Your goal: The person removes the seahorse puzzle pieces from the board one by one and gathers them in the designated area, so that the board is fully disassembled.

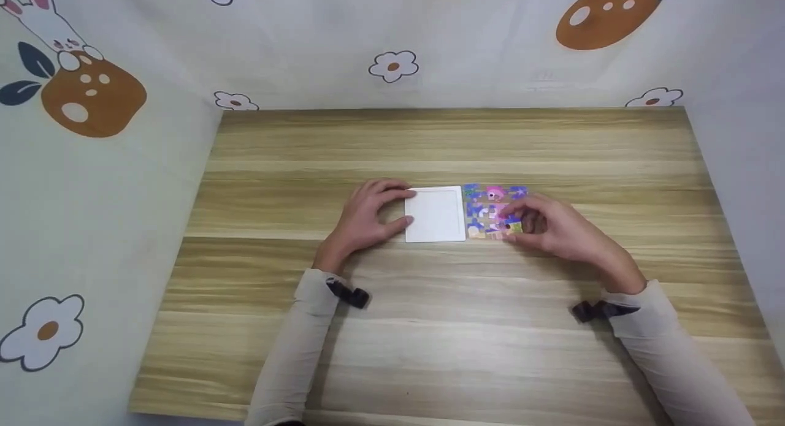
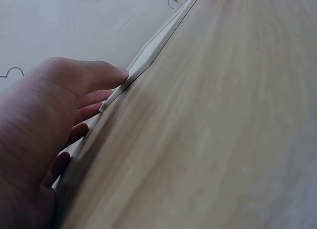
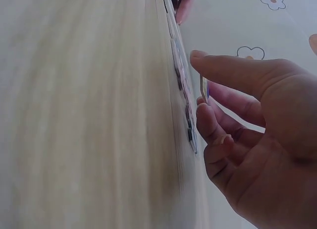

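A white square puzzle tray [image 1: 433, 214] lies flat on the wooden table. My left hand [image 1: 366, 216] rests at its left edge, thumb and fingertips touching the rim; the left wrist view shows the thumb [image 2: 106, 75] lying on that rim. Directly right of the tray, several jigsaw pieces [image 1: 478, 213] in blue, pink and purple lie close together, with gaps between some. Over their right side, my right hand [image 1: 561, 227] pinches a small thin puzzle piece [image 3: 204, 87] between thumb and fingers, raised above the others. The hand hides part of the pieces.
The wood-grain table [image 1: 466, 352] extends on all sides of the tray and pieces. A pale patterned cloth [image 1: 319, 52] with flowers hangs behind the table and along its sides. Each wrist carries a small black camera [image 1: 356, 296].
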A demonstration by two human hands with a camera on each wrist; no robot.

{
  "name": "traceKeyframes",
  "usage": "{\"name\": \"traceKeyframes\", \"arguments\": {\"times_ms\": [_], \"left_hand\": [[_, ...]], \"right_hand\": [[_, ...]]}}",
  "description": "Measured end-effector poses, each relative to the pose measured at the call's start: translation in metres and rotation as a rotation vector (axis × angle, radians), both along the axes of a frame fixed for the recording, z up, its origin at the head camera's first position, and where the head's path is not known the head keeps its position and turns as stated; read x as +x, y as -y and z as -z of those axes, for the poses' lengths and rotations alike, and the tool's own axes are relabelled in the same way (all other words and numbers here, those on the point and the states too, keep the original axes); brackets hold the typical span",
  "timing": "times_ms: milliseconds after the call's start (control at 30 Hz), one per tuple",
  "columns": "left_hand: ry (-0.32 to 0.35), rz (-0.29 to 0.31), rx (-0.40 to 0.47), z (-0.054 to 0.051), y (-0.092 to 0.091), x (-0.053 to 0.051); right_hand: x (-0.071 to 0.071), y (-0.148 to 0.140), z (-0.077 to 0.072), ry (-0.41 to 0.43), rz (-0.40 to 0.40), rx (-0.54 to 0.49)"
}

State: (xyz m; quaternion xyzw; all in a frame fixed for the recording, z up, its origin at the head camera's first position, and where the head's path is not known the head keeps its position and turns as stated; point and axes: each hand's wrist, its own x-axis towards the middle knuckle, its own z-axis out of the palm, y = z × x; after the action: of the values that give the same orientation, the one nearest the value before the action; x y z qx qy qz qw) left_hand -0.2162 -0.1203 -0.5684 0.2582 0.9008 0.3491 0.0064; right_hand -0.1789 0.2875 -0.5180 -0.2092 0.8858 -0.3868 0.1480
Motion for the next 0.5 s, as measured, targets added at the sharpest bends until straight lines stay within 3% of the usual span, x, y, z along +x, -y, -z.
{"name": "traceKeyframes", "arguments": {"times_ms": [500], "left_hand": [[-0.019,-0.014,-0.004,0.001,0.001,0.0]], "right_hand": [[-0.002,-0.012,-0.001,-0.016,-0.002,0.028]]}}
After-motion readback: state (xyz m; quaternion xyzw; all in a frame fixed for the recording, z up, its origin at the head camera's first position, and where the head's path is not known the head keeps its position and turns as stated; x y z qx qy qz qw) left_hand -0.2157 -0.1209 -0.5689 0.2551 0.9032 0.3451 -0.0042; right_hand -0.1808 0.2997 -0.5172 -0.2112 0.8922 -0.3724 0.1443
